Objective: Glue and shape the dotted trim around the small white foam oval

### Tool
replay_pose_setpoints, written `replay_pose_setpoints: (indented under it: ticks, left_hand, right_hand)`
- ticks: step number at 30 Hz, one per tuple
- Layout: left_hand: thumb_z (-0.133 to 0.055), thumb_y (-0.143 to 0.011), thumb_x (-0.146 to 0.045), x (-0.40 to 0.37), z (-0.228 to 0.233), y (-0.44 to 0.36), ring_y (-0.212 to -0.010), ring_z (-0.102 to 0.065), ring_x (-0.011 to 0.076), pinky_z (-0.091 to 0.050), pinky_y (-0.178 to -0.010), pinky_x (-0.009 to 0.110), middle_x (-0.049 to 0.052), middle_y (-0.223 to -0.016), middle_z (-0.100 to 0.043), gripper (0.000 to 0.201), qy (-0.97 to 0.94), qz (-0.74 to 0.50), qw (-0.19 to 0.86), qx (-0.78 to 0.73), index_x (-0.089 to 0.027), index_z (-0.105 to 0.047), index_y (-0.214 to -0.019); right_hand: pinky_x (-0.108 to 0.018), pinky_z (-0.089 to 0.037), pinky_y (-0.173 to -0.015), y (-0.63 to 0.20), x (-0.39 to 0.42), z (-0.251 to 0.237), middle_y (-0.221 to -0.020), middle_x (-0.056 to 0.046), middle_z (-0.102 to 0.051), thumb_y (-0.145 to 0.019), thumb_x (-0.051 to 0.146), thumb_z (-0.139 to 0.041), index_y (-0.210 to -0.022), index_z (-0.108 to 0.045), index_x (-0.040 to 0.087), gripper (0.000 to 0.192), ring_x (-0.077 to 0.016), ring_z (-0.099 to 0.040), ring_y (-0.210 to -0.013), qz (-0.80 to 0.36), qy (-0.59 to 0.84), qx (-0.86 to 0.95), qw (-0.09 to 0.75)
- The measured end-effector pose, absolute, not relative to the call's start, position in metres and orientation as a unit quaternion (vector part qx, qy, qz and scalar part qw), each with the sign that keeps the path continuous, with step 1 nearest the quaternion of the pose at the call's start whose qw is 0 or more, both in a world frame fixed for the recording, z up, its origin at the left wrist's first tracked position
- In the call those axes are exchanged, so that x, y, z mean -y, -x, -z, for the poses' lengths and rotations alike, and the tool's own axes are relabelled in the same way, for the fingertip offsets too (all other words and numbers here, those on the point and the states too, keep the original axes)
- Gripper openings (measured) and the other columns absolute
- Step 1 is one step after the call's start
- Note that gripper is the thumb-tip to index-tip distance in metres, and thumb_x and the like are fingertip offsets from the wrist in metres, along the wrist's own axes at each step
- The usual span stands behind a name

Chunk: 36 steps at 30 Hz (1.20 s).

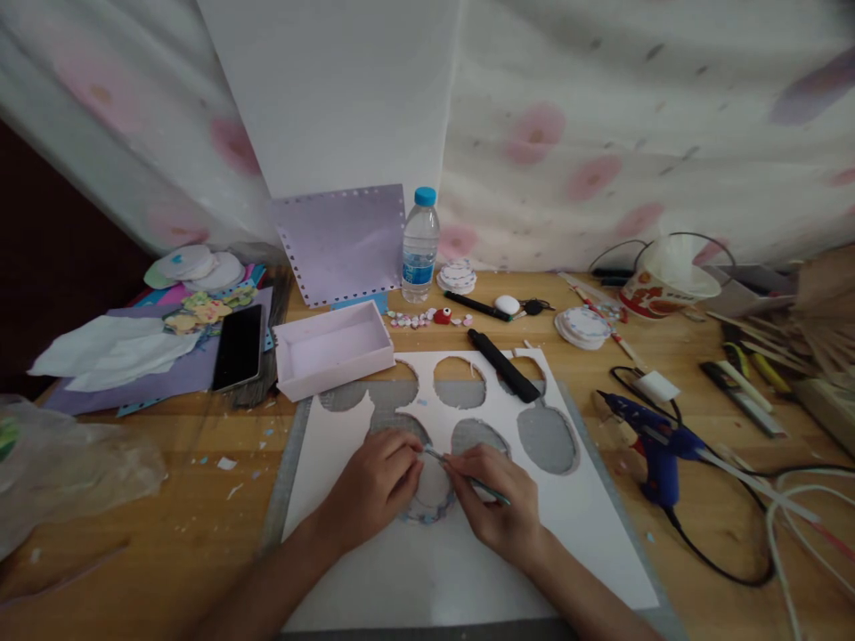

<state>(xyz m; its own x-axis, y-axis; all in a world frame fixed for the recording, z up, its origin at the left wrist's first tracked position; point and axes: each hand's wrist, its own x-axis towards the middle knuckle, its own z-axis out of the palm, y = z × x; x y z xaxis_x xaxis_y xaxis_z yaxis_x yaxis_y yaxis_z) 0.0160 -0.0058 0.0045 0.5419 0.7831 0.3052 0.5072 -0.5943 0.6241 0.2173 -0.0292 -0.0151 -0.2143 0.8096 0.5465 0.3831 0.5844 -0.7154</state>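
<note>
My right hand [494, 499] is closed around slim tweezers [491, 490] with a teal end, their metal tip pointing at my left fingers. My left hand [378, 485] is pinched at that tip; whatever sits between its fingertips is too small to make out. Below both hands lies a round white disc [433, 488], with small blue and pink bits along its lower rim. The disc rests on a white foam sheet [588, 543] with several round holes cut out. A grey cutting mat [549, 441] shows through the holes.
A blue glue gun [661, 450] and its cables lie at right. Behind the sheet are a black utility knife [502, 365], a lilac box [334, 349], a water bottle [420, 249] and decorated discs [583, 328]. A phone [239, 347] and a plastic bag [73, 481] lie left.
</note>
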Motion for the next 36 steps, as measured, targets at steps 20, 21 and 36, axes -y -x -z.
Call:
replay_pose_setpoints:
  ticks: [20, 21, 36]
  left_hand:
    - [-0.047, -0.090, -0.013, 0.007, -0.006, -0.015, -0.089, -0.063, 0.0192, -0.052, -0.079, 0.032, 0.009, -0.093, -0.066, 0.016, -0.805, -0.342, 0.251, -0.415, -0.018, -0.059, -0.081]
    - [-0.047, -0.091, -0.014, 0.007, -0.006, -0.015, -0.089, -0.063, 0.0190, -0.051, -0.079, 0.031, 0.009, -0.093, -0.066, 0.016, -0.797, -0.349, 0.256, -0.420, -0.018, -0.059, -0.081]
    - [-0.046, -0.093, -0.018, 0.005, -0.003, -0.009, -0.094, -0.057, 0.0206, -0.045, -0.085, 0.034, 0.008, -0.095, -0.062, 0.011, -0.771, -0.365, 0.291, -0.432, -0.018, -0.056, -0.092]
  right_hand:
    - [-0.029, -0.046, -0.059, -0.225, 0.016, 0.003, -0.072, -0.003, -0.063, -0.085, 0.021, -0.064, -0.079, -0.062, 0.022, 0.006, -0.0171, -0.059, -0.067, -0.342, 0.439, 0.569, 0.605]
    - [-0.028, -0.045, -0.057, -0.226, 0.015, 0.003, -0.071, -0.002, -0.062, -0.085, 0.022, -0.064, -0.078, -0.062, 0.022, 0.007, -0.0161, -0.057, -0.065, -0.355, 0.448, 0.545, 0.614]
    - [-0.022, -0.037, -0.048, -0.230, -0.003, 0.011, -0.065, 0.002, -0.054, -0.076, 0.035, -0.069, -0.066, -0.058, 0.018, 0.022, -0.0089, -0.045, -0.050, -0.568, 0.448, 0.303, 0.620]
